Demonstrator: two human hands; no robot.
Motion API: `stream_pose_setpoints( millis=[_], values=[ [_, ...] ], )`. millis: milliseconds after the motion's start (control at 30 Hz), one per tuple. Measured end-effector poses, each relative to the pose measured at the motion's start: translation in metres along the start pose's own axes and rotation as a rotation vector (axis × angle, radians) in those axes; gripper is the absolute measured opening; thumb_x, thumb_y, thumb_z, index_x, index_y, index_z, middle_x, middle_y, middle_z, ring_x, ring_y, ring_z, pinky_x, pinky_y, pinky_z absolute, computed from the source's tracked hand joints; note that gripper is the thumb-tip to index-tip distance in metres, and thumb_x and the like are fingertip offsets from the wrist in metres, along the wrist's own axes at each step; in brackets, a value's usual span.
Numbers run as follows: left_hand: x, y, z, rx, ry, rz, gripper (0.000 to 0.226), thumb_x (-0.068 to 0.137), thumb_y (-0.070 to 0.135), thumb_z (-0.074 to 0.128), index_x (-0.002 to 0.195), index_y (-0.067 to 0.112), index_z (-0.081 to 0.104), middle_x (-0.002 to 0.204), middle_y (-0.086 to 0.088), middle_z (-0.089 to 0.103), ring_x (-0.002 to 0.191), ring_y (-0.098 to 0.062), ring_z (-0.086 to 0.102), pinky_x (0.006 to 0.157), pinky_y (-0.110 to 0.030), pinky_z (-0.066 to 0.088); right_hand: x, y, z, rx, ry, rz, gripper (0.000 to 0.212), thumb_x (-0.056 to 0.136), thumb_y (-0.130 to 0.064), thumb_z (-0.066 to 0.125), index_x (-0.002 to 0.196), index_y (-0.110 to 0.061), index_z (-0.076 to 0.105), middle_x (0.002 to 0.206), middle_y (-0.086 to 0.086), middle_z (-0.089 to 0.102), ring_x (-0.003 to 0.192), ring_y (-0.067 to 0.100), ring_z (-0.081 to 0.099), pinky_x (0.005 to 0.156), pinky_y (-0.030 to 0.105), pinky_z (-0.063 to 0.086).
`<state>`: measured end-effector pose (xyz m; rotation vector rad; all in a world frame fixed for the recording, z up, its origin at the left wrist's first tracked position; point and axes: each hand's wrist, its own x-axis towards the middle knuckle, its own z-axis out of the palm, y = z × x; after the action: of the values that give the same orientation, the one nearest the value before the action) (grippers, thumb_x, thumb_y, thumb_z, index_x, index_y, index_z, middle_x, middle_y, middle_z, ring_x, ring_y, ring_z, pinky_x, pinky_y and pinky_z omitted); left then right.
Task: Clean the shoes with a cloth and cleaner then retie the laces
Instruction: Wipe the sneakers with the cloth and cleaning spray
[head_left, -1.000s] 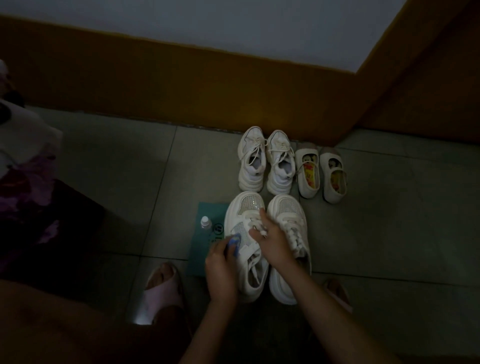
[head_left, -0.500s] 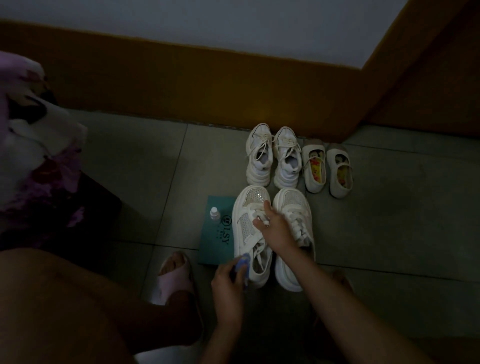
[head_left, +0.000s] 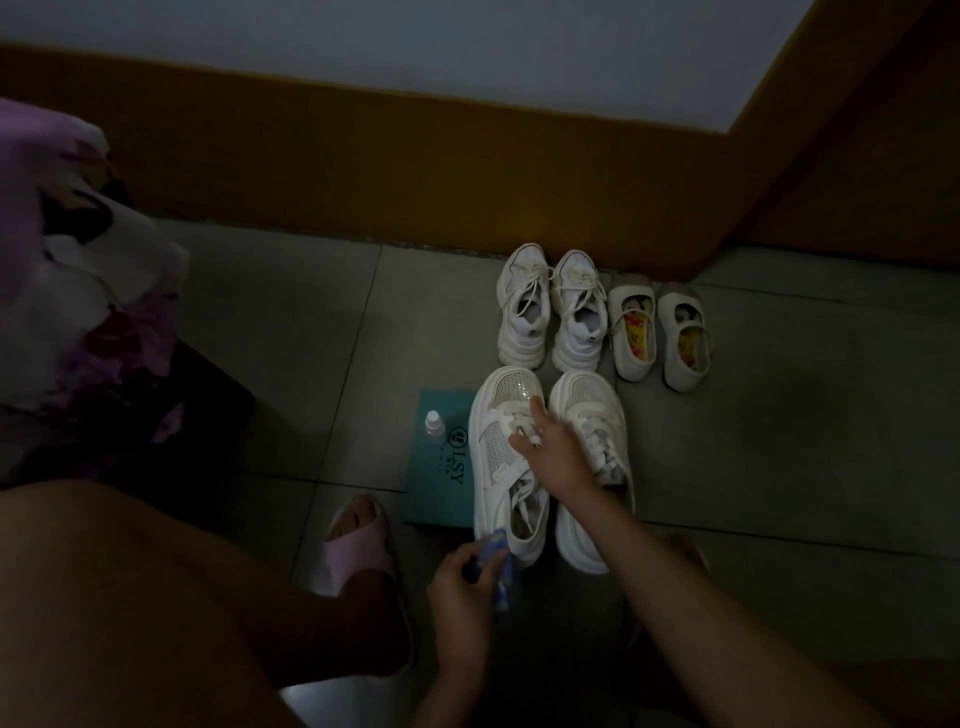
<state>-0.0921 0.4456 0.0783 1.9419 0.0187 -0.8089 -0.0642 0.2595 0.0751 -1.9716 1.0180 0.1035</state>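
Two white mesh sneakers stand side by side on the floor, the left sneaker (head_left: 497, 452) and the right sneaker (head_left: 592, 415). My right hand (head_left: 556, 457) rests across the left sneaker's laces, fingers spread and pressing it down. My left hand (head_left: 462, 597) grips a small blue cloth (head_left: 496, 564) against the heel end of the left sneaker. A small clear cleaner bottle (head_left: 434, 422) stands upright on a teal box lid (head_left: 441, 467) just left of the sneakers.
Behind the sneakers stand another white laced pair (head_left: 550, 312) and a pair of white strap shoes (head_left: 660, 335), close to the brown skirting. My foot in a pink slipper (head_left: 358, 545) is at the lower left. Flowered fabric (head_left: 67, 291) lies at the left edge.
My left hand has drawn the blue cloth back from the left sneaker's side near the laces to its heel. My right hand has stayed on the laces.
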Motion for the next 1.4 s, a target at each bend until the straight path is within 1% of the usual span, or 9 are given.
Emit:
stream_pose_setpoints(
  millis=[233, 433, 600, 900, 1033, 1133, 1200, 1267, 1400],
  values=[
    [-0.019, -0.004, 0.003, -0.106, -0.142, -0.17, 0.016, 0.084, 0.004, 0.064, 0.07, 0.012, 0.063, 0.048, 0.0, 0.054, 0.035, -0.001, 0.045, 0.038, -0.016, 0.038, -0.001, -0.001, -0.001, 0.009, -0.003, 0.001, 0.07, 0.092, -0.025, 0.057, 0.148, -0.012, 0.018, 0.146, 0.018, 0.037, 0.131, 0.032, 0.04, 0.105, 0.041, 0.038],
    [0.008, 0.005, -0.013, -0.203, 0.088, -0.082, 0.008, 0.087, 0.011, 0.062, 0.079, 0.011, 0.064, 0.066, -0.01, 0.061, 0.062, -0.022, 0.057, 0.063, -0.039, 0.05, -0.001, -0.002, -0.002, 0.045, -0.007, -0.003, 0.069, 0.092, -0.022, 0.057, 0.148, -0.012, 0.018, 0.147, 0.017, 0.037, 0.129, 0.031, 0.043, 0.104, 0.037, 0.039],
    [0.011, 0.022, -0.007, -0.194, -0.035, 0.006, 0.006, 0.085, 0.011, 0.063, 0.084, 0.005, 0.065, 0.072, -0.006, 0.063, 0.063, -0.012, 0.058, 0.048, -0.009, 0.043, -0.004, -0.004, -0.004, 0.079, -0.01, 0.006, 0.07, 0.092, -0.02, 0.057, 0.149, -0.011, 0.017, 0.147, 0.016, 0.037, 0.131, 0.029, 0.042, 0.102, 0.031, 0.036],
    [0.018, 0.002, -0.006, -0.247, -0.182, -0.172, 0.011, 0.078, 0.006, 0.07, 0.07, 0.002, 0.063, 0.06, -0.006, 0.06, 0.06, -0.019, 0.054, 0.058, -0.024, 0.044, -0.006, -0.006, -0.004, 0.054, 0.002, 0.001, 0.07, 0.091, -0.02, 0.058, 0.148, -0.01, 0.019, 0.145, 0.017, 0.039, 0.13, 0.03, 0.043, 0.104, 0.036, 0.039],
    [0.018, -0.004, -0.009, -0.231, -0.266, -0.259, 0.015, 0.08, -0.002, 0.065, 0.067, 0.003, 0.06, 0.047, 0.003, 0.06, 0.047, -0.009, 0.057, 0.048, -0.016, 0.044, -0.008, -0.009, -0.006, 0.037, -0.012, -0.001, 0.071, 0.091, -0.021, 0.058, 0.148, -0.011, 0.018, 0.145, 0.017, 0.039, 0.129, 0.03, 0.043, 0.103, 0.035, 0.039],
    [0.013, -0.006, -0.009, -0.112, -0.481, -0.314, 0.023, 0.085, -0.008, 0.056, 0.069, 0.008, 0.06, 0.042, 0.009, 0.059, 0.04, 0.005, 0.052, 0.046, -0.009, 0.041, -0.01, -0.01, -0.007, 0.039, -0.02, 0.006, 0.071, 0.092, -0.023, 0.058, 0.149, -0.011, 0.017, 0.146, 0.016, 0.039, 0.129, 0.03, 0.043, 0.103, 0.035, 0.039],
    [0.013, -0.008, -0.013, -0.085, -0.58, -0.316, 0.015, 0.087, -0.005, 0.055, 0.076, 0.002, 0.063, 0.045, 0.008, 0.061, 0.041, 0.004, 0.053, 0.048, -0.009, 0.041, -0.011, -0.012, -0.009, 0.041, -0.032, 0.008, 0.072, 0.091, -0.025, 0.058, 0.149, -0.012, 0.017, 0.146, 0.016, 0.039, 0.13, 0.029, 0.043, 0.104, 0.035, 0.039],
    [0.02, -0.006, -0.02, -0.148, -0.491, -0.343, 0.011, 0.081, 0.003, 0.063, 0.089, -0.005, 0.063, 0.056, -0.002, 0.063, 0.044, -0.005, 0.057, 0.049, -0.018, 0.045, -0.014, -0.015, -0.01, 0.074, -0.056, 0.016, 0.072, 0.092, -0.025, 0.057, 0.149, -0.012, 0.015, 0.149, 0.015, 0.034, 0.133, 0.028, 0.039, 0.106, 0.035, 0.036],
    [0.04, 0.015, -0.038, -0.322, -0.281, -0.33, 0.012, 0.081, 0.009, 0.062, 0.075, -0.001, 0.061, 0.049, -0.007, 0.058, 0.041, -0.016, 0.056, 0.042, -0.023, 0.047, -0.021, -0.021, -0.015, 0.19, -0.097, 0.047, 0.071, 0.093, -0.024, 0.056, 0.149, -0.013, 0.014, 0.152, 0.011, 0.029, 0.136, 0.024, 0.034, 0.106, 0.029, 0.031]
  ],
)
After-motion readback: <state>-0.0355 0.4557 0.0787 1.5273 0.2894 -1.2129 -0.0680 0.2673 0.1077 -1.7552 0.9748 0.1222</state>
